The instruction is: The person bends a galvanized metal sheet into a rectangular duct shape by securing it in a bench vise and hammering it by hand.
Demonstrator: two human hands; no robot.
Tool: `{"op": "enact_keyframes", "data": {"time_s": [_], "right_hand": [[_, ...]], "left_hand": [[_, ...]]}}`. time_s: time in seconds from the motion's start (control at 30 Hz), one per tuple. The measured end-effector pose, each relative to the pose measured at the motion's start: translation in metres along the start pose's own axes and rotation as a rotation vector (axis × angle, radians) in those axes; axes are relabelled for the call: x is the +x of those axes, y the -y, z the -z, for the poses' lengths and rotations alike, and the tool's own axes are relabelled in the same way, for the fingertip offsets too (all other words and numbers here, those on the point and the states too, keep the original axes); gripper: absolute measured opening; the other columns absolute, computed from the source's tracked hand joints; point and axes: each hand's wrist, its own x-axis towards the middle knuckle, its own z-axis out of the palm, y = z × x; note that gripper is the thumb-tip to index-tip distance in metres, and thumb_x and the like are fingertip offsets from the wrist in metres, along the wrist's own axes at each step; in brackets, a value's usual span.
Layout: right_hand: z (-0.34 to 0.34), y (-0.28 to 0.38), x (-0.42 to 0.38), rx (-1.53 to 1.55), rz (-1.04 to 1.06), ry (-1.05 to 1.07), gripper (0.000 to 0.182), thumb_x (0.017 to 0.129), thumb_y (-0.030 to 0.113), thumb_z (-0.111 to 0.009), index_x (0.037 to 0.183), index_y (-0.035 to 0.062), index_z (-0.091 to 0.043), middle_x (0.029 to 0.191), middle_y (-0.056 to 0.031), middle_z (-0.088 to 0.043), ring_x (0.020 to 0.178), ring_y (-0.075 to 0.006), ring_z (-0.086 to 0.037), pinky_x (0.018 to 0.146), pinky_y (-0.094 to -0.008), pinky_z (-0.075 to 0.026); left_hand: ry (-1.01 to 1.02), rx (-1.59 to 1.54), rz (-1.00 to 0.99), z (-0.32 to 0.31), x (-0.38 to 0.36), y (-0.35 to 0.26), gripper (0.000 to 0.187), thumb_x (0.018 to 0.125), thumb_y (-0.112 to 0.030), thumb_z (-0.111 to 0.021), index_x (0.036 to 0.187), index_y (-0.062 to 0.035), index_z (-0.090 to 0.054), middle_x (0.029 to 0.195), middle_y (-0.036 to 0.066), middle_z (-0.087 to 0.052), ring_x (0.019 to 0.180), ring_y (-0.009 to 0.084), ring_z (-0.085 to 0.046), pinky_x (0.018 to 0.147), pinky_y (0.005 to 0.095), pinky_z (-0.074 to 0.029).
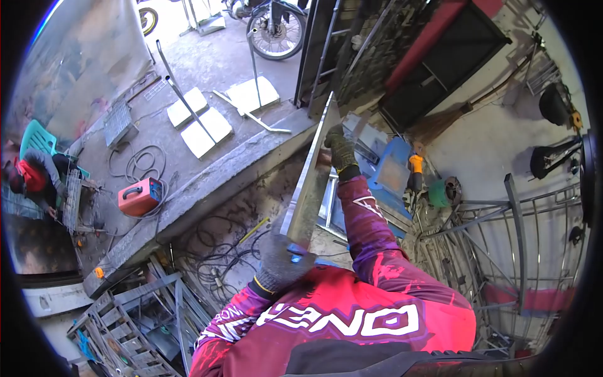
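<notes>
Long flat grey metal bar (312,179) held lengthwise ahead of the chest, tilted up and away. Left hand (281,261) in a dark knit glove, closed around the near end of the bar. Right hand (340,149), gloved too, gripping the far part along its edge. Magenta printed sleeves on both arms. Red welding machine (139,196) on the concrete floor (207,75) to the left, coiled cables beside it. Pale square slabs (200,122) further off. Another person (34,179) crouched at the far left.
</notes>
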Motion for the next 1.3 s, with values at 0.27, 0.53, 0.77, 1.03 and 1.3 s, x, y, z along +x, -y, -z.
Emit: {"op": "enact_keyframes", "data": {"time_s": [0.27, 0.53, 0.77, 1.03, 1.3], "right_hand": [[0.036, 0.021, -0.003, 0.004, -0.156, 0.041, 0.008, 0.082, 0.012, -0.06, 0.084, 0.0049, -0.064, 0.077, -0.012, -0.064, 0.069, -0.0319, -0.06, 0.064, -0.0415, -0.049], [0.086, 0.089, 0.006, 0.536, -0.731, 0.048, 0.023, 0.075, 0.0, -0.058, 0.096, 0.0032, -0.067, 0.083, -0.0047, -0.065, 0.078, -0.0137, -0.06, 0.069, -0.0297, -0.049], [0.084, 0.094, -0.014, 0.822, -0.688, 0.009, 0.032, 0.075, 0.004, -0.058, 0.105, 0.0006, -0.066, 0.088, -0.0092, -0.066, 0.082, -0.0177, -0.062, 0.076, -0.0328, -0.05], [0.099, 0.129, -0.067, 0.671, -0.552, 0.334, 0.043, 0.078, 0.011, -0.056, 0.12, 0.003, -0.06, 0.093, -0.011, -0.064, 0.081, -0.0188, -0.062, 0.068, -0.0343, -0.053], [0.105, 0.112, -0.117, 0.828, -0.894, 0.199, 0.045, 0.079, 0.004, -0.052, 0.124, 0.0031, -0.06, 0.104, -0.0084, -0.065, 0.089, -0.0179, -0.062, 0.08, -0.0326, -0.053]], "left_hand": [[-0.144, 0.148, 0.185, 0.01, -0.024, 0.045, 0.048, 0.078, -0.018, -0.072, 0.119, 0.002, -0.056, 0.106, 0.018, -0.061, 0.096, 0.0325, -0.061, 0.083, 0.0413, -0.049], [-0.36, 0.221, 0.096, 0.02, -0.044, 0.099, 0.029, 0.083, -0.002, -0.06, 0.112, 0.0013, -0.062, 0.106, 0.018, -0.064, 0.099, 0.0341, -0.061, 0.087, 0.0423, -0.047], [-0.359, 0.221, 0.09, 0.06, -0.035, 0.101, 0.038, 0.079, 0.0, -0.052, 0.117, 0.0023, -0.059, 0.1, 0.013, -0.063, 0.091, 0.0274, -0.059, 0.084, 0.0375, -0.047], [-0.579, -0.422, 0.31, 0.102, -0.019, 0.14, 0.051, 0.075, -0.001, -0.045, 0.124, 0.008, -0.056, 0.112, 0.009, -0.062, 0.1, 0.0207, -0.058, 0.087, 0.0317, -0.046], [-0.618, -0.484, 0.496, 0.062, -0.012, 0.116, 0.05, 0.076, 0.0, -0.047, 0.125, 0.005, -0.055, 0.111, 0.009, -0.061, 0.096, 0.02, -0.059, 0.084, 0.0289, -0.047]]}}
